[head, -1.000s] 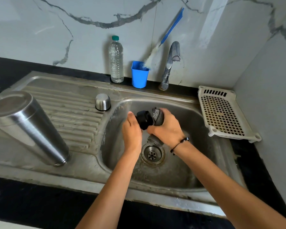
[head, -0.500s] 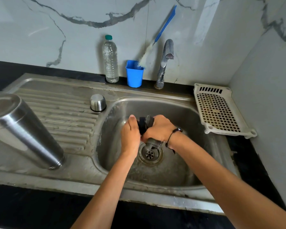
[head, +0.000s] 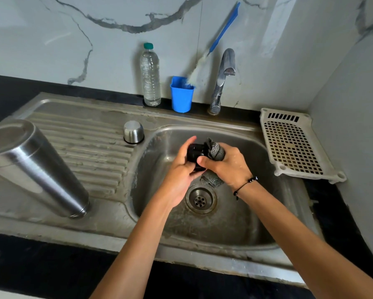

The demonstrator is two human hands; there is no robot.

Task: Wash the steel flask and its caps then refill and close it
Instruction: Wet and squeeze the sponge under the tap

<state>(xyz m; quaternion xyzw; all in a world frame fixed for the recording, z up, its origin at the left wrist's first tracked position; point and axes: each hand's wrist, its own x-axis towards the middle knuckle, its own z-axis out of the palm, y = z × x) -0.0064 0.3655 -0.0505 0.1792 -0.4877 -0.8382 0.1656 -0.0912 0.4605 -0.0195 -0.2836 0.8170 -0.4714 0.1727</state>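
Steel flask (head: 37, 167) inverted on drainboard, steel cap (head: 133, 132) nearby, black cap (head: 194, 153) over basin.

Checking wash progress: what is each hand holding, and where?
Left hand grips the black inner cap round its side; right hand clutches the grey scrub pad round its middle.

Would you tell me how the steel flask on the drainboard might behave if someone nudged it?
The flask stands mouth-down, tall on a narrow neck, so it probably tips easily. The ribbed drainboard may let it rock. Its smooth steel looks slippery if wet.
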